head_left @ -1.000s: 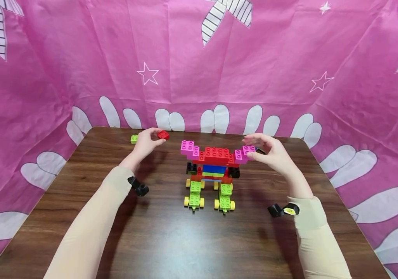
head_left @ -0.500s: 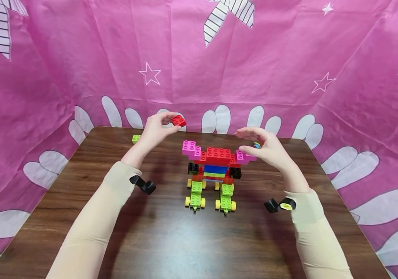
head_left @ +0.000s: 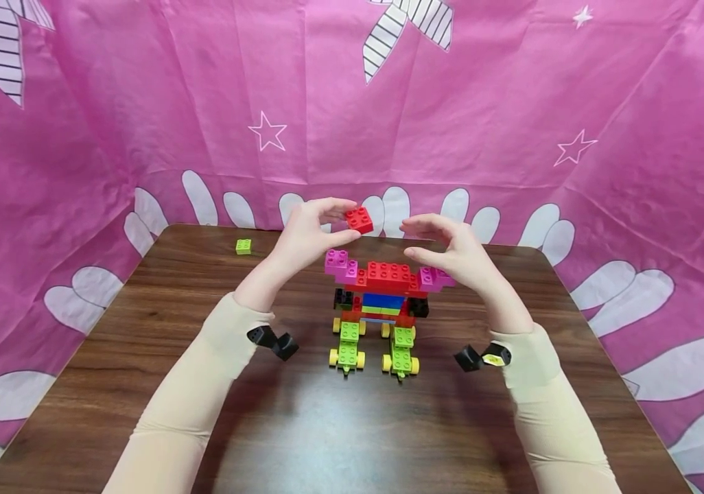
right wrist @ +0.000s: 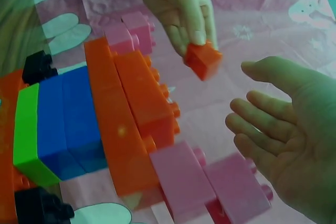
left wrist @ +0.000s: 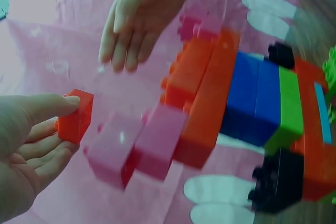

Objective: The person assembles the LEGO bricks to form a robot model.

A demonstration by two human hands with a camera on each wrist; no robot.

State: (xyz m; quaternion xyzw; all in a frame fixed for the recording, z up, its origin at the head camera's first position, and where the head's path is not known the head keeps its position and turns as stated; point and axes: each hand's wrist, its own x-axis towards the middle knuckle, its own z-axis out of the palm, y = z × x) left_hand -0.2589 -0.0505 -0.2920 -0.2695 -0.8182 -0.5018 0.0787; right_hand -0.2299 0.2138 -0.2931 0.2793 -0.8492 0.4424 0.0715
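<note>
My left hand (head_left: 305, 237) pinches a small red building brick (head_left: 359, 219) between thumb and fingers, held in the air above a brick model. That model (head_left: 387, 274) stands on the table; it has a red top, stepped pink arms at both sides, a blue and green middle, black side bricks and green wheeled feet with yellow wheels. To the right, my right hand (head_left: 457, 250) hovers above the model's right pink arm (head_left: 432, 276), holding nothing, its fingers relaxed and apart from the thumb. In the right wrist view, the red brick (right wrist: 203, 60) is beyond that hand's fingertips.
One loose green brick (head_left: 243, 247) lies at the back left of the wooden table (head_left: 173, 302). A pink patterned cloth (head_left: 339, 89) hangs behind and at both sides. Small black devices are strapped to both wrists.
My left hand has carried the red brick up from the back of the table and rightward over the model. My right hand has left the right pink arm and shifted left.
</note>
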